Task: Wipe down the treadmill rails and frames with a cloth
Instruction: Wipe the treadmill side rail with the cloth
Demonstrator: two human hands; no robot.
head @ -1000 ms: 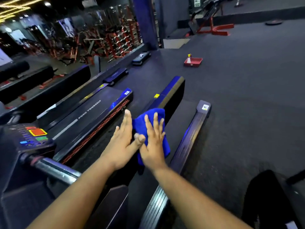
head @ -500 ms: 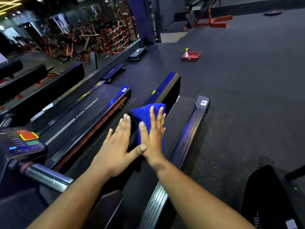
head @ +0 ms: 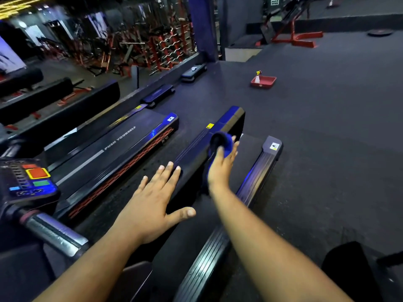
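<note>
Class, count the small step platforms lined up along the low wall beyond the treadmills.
2: the nearer step platform sits past the left treadmill's end; the farther step platform lies nearer the pillar. Others may be hidden.

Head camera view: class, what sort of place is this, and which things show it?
Very likely a gym. Treadmills stand side by side, racks of barbells line the back, and a control console with coloured buttons sits at left.
</note>
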